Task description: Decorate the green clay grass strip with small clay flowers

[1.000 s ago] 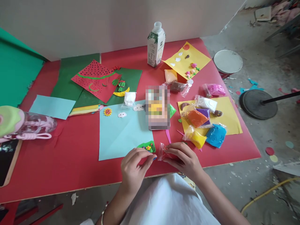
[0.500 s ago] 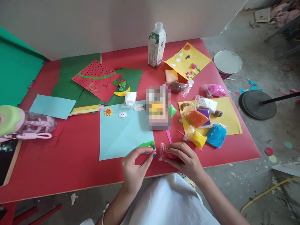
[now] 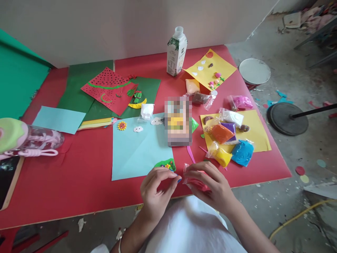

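Red clay in a clear bag (image 3: 198, 183) is held by the right hand (image 3: 216, 180) near the middle of the counter (image 3: 79, 182)'s front edge; whether the bag is rested on the surface cannot be told. The right grip is loosely curled, fingers over the bag and thumb below, and compared with half a second ago it has been spread slightly, so more red is shown between the fingers. The left hand (image 3: 154, 189) has been shifted toward the bag. Its thumb and forefinger are brought almost together just beside the bag; whether anything tiny is pinched cannot be told. By that shift, a green flower patch (image 3: 164, 164), set on the front right corner of a light-blue sheet (image 3: 137, 151), has been more fully uncovered. The work seems to be centred on the bag rather than the patch. Yellow clay (image 3: 222, 156) and blue clay (image 3: 242, 152), also bagged, are laid toward the counter's right edge.
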### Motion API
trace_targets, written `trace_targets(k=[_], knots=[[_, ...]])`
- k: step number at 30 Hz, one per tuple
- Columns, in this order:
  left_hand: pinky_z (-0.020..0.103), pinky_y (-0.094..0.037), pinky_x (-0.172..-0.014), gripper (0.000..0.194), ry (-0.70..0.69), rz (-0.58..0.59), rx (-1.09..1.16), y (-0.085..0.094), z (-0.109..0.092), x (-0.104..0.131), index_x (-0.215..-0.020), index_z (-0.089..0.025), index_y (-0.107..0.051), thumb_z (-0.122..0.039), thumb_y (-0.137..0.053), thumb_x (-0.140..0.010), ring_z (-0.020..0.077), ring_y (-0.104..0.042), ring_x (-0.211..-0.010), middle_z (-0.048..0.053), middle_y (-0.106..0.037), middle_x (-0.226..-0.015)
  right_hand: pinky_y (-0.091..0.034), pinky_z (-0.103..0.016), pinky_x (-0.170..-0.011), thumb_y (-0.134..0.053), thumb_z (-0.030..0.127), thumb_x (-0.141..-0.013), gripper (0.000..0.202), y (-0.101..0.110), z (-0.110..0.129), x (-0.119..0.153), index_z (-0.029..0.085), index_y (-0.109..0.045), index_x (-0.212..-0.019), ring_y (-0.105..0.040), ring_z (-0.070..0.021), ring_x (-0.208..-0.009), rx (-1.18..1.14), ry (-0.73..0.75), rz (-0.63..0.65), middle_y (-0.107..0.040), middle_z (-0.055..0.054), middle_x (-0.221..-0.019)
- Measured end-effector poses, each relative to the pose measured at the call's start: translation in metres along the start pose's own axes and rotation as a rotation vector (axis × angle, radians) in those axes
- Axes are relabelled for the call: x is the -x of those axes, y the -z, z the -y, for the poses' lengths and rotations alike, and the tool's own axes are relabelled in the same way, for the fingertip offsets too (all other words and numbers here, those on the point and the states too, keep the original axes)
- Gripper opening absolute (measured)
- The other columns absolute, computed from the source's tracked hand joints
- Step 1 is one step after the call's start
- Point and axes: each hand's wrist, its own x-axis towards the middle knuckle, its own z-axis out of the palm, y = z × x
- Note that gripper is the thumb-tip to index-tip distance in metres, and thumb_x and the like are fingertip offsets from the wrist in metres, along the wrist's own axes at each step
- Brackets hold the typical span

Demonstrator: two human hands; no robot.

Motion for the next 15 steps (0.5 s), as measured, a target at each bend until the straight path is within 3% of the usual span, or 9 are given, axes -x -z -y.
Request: trace_targets(k=[6,10,15], knots=[[0.026,-0.057,-0.067,0.008,0.054,0.014,0.105,-0.001,-0.004,-0.002,-0.084,-0.020,-0.061,-0.018,-0.068,-0.088,0.0127,-0.064,-0.075,-0.001,-0.066,-0.073,-0.058,-0.030,-0.075,-0.057,0.012,-0.089,0.020,-0.013,0.010,-0.005,0.023,-0.062,-0.106,-0.067,-0.0170,-0.085,-0.156,-0.062,-0.006,-0.069,-0.006,-0.094],[0.027,-0.056,-0.070,0.011,0.042,0.002,0.134,-0.003,-0.006,-0.003,-0.082,-0.020,-0.061,-0.025,-0.065,-0.091,0.0122,-0.062,-0.074,-0.001,-0.065,-0.071,-0.058,-0.027,-0.069,-0.056,0.012,-0.091,0.017,-0.017,0.016,-0.008,0.023,-0.064,-0.101,-0.068,-0.0155,-0.079,-0.239,-0.096,-0.050,-0.071,-0.005,-0.088],[0.027,-0.056,-0.069,0.009,0.010,-0.034,0.094,-0.004,-0.007,-0.002,-0.083,-0.020,-0.061,-0.024,-0.066,-0.090,0.0124,-0.061,-0.075,-0.001,-0.064,-0.074,-0.059,-0.029,-0.069,-0.058,0.023,-0.093,0.011,-0.021,0.022,-0.008,0.022,-0.069,-0.094,-0.070,-0.0162,-0.074,-0.409,-0.266,-0.069,-0.074,-0.005,-0.084]])
